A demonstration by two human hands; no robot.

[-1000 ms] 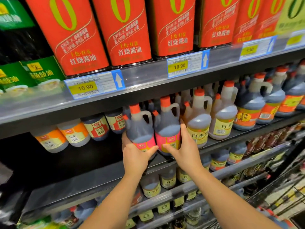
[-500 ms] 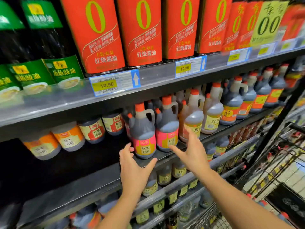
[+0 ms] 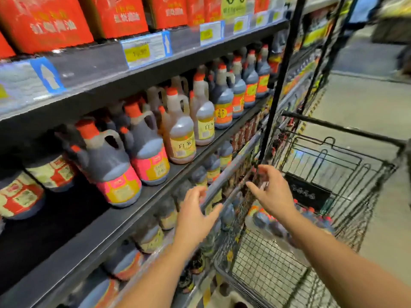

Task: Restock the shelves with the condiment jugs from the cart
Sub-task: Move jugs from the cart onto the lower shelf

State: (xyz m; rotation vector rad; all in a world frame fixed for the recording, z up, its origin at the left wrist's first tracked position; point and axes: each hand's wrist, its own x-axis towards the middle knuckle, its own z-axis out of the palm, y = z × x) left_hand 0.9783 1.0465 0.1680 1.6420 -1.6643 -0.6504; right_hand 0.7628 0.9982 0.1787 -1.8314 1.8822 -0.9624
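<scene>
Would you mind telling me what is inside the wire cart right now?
The cart holds dark jugs with red-orange caps, bunched together. The right forearm covers some, so their number cannot be told. A dark sign sits at its far end.

Supermarket aisle, seemingly; stocked shelves (image 3: 155,194), blurred price tags (image 3: 145,50); wire cart (image 3: 340,128) alongside.
</scene>
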